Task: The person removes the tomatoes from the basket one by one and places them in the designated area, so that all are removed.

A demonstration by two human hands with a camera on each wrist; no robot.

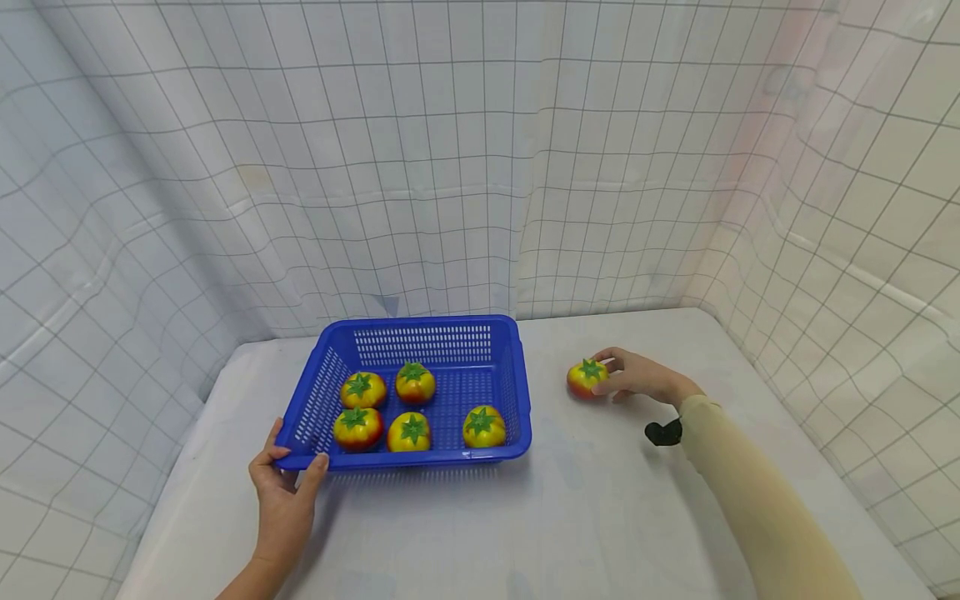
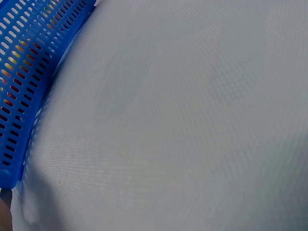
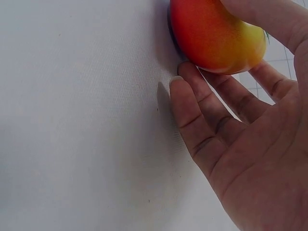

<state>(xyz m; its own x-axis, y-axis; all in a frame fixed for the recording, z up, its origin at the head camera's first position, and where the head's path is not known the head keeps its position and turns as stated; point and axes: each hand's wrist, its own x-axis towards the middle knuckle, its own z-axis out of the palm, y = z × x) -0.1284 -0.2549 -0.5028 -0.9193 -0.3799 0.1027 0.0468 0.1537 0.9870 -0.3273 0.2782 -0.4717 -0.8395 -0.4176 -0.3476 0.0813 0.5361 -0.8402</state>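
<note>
A blue plastic basket with slotted walls stands on the white cloth. Its near-left corner is held by my left hand, thumb on the front rim and fingers at the left side. Inside lie several red-and-yellow tomatoes with green star-shaped tops, such as the tomato at the right. Right of the basket, my right hand holds another tomato on the cloth. The right wrist view shows its thumb across this tomato and the other fingers around its lower side. The left wrist view shows mostly cloth and the basket's wall.
White grid-patterned curtains hang behind and on both sides of the cloth-covered table. A black device sits at the right wrist, by the cream sleeve.
</note>
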